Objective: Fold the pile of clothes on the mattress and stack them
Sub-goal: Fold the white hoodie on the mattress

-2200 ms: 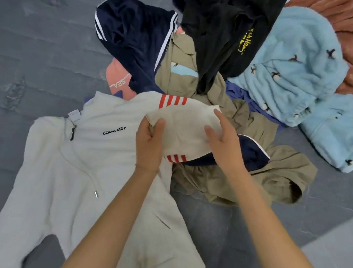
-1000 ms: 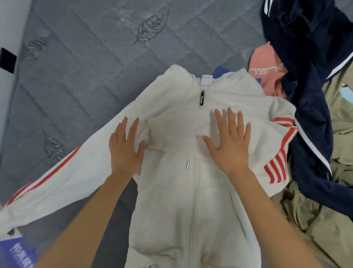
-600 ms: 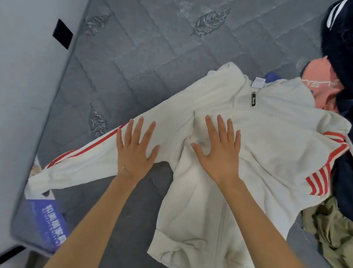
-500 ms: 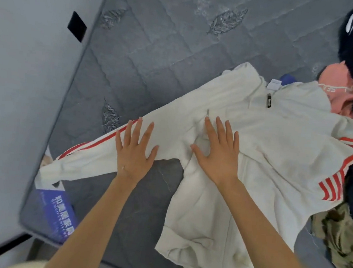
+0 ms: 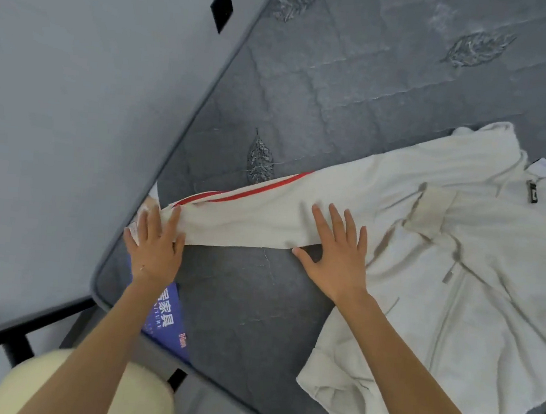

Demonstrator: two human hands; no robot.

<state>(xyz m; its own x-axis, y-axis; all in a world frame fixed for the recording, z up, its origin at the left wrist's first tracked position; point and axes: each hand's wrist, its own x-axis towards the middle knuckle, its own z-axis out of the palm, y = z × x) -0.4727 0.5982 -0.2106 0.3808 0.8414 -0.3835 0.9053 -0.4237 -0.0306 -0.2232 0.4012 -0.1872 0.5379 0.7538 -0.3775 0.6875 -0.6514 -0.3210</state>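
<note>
A cream zip-up jacket [image 5: 478,258] with red sleeve stripes lies front-up on the grey quilted mattress [image 5: 342,80]. Its left sleeve [image 5: 247,218] stretches flat toward the mattress corner. My left hand [image 5: 156,243] lies flat with straight fingers on the cuff end of that sleeve. Near the armpit, my right hand [image 5: 337,248] presses flat on the sleeve, fingers spread. The rest of the clothes pile is out of frame to the right.
The mattress corner and edge [image 5: 100,277] are right by my left hand, with a black bed frame [image 5: 23,330] and grey floor beyond. A blue printed label [image 5: 166,316] sits on the mattress under my left forearm. A black square [image 5: 221,6] marks the wall.
My left hand has slid outward along the sleeve from its middle to the cuff, and my right hand has moved from the chest to the upper sleeve. The view has swung left.
</note>
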